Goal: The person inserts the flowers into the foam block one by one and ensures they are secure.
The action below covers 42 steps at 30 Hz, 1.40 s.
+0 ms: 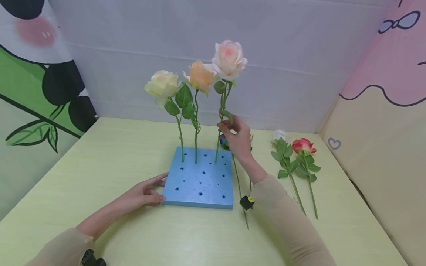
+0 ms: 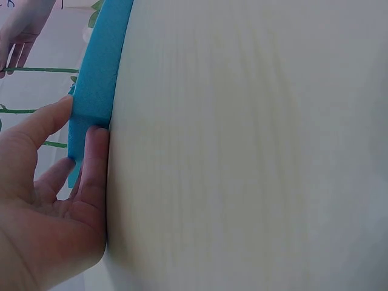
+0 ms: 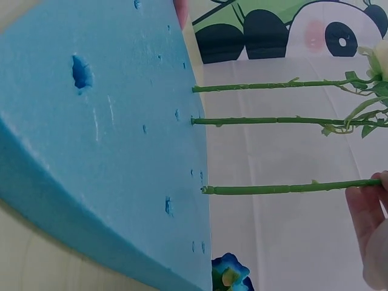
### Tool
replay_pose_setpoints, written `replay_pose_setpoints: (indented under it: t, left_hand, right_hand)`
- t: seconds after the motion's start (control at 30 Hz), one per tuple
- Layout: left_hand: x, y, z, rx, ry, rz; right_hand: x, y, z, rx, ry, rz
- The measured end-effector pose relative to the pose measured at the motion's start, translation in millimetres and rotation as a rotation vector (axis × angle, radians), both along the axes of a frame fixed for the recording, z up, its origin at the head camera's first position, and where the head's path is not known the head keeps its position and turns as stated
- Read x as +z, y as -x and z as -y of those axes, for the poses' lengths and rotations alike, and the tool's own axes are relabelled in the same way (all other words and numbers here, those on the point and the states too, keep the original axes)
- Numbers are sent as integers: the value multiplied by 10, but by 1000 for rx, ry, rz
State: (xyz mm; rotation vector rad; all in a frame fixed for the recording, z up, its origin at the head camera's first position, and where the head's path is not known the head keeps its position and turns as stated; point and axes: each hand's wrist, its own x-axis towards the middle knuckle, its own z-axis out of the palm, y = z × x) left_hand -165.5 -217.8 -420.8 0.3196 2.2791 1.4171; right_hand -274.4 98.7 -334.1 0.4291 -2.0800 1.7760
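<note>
The stem of a pink rose [image 1: 229, 59] is pinched by the right hand [image 1: 237, 137], its foot set in the back row of a blue foam block [image 1: 199, 181] lying on the surface [image 1: 100, 155] between the hands. The block's near left corner is touched by the straight fingers of the left hand [image 1: 143, 194]. Just left of the held stem, an orange rose [image 1: 200, 76] and a cream rose [image 1: 162, 85] stand upright.

Foam block [image 1: 199, 181]: back row holds three upright stems, cream rose [image 1: 162, 85], orange rose [image 1: 200, 75], pink rose [image 1: 229, 59], set close together. Front holes unoccupied; open access from above and front. Left edge blocked by left hand [image 1: 141, 194]. Right hand [image 1: 237, 136] at pink stem. Right of the block, loose roses [image 1: 296, 159] lie on table [image 1: 100, 155]; the left side is bare.
</note>
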Motion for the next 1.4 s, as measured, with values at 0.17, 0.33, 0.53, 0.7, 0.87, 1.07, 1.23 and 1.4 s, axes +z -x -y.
replay_pose_setpoints:
  t: [0.17,0.33,0.53,0.7,0.87,1.07,1.23,1.4]
  left_hand:
    - [5,-7,-8,-2,-4,2]
    - [7,-7,-3,3,-14,5]
    - [8,-10,-3,1,-17,3]
    - [15,-7,-10,3,2,1]
    - [22,-6,-20,3,4,6]
    - [29,-9,-25,3,6,5]
    - [27,-7,-22,3,13,-2]
    - [24,-11,-19,2,9,0]
  right_hand:
    - [-31,8,35,23,8,-27]
    - [-76,43,72,39,14,-65]
    - [-86,36,98,45,-7,-69]
    - [-78,15,115,53,-14,-59]
    - [-81,-2,121,59,-27,-47]
    - [-86,-4,119,73,-38,-42]
    - [-90,-3,119,81,-43,-44]
    - [-90,-6,123,87,-48,-43]
